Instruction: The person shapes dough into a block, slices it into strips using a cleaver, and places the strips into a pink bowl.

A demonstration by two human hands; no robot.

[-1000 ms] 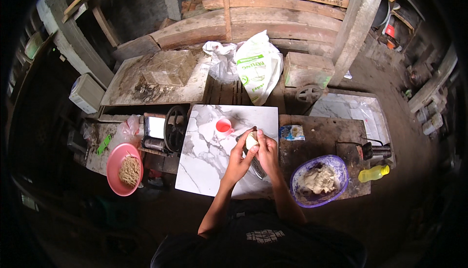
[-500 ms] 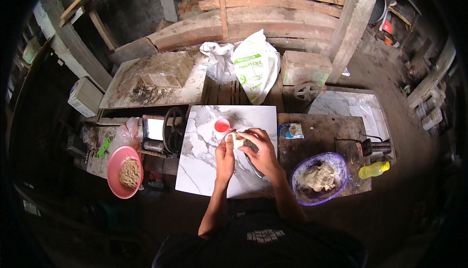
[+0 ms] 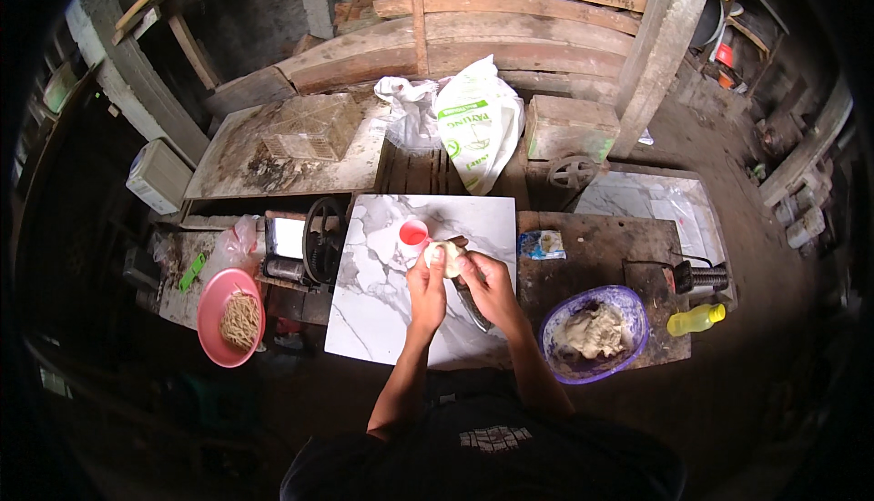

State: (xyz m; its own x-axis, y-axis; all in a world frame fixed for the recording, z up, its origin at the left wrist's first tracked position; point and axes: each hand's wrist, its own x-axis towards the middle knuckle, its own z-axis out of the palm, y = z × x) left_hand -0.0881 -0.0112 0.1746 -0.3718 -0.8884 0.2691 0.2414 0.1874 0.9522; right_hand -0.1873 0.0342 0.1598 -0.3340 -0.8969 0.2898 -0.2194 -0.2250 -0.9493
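Note:
A small pale piece of dough [image 3: 445, 259] is pinched between my two hands above the marble-patterned board [image 3: 375, 314]. My left hand [image 3: 426, 291] grips its left side with the thumb pressed on top. From the right, my right hand [image 3: 489, 288] has its thumb against the dough, its other fingers partly hidden. Just beyond my left hand stands a cup with a red inside [image 3: 413, 231]. On the board, partly covered by my right hand, lies a dark, long tool [image 3: 474, 311], perhaps a knife.
To the right, a purple basin [image 3: 547, 348] holds a lump of dough [image 3: 596, 331], beside a yellow bottle [image 3: 696, 320]. A blue-white packet [image 3: 542, 244] lies behind it. At left are a pink basin [image 3: 208, 323] with pale strips and a machine with a dark handwheel [image 3: 322, 244].
My fingers have shifted on the dough, which now shows flatter and wider. My right hand has turned and its fingers have moved lower around the piece.

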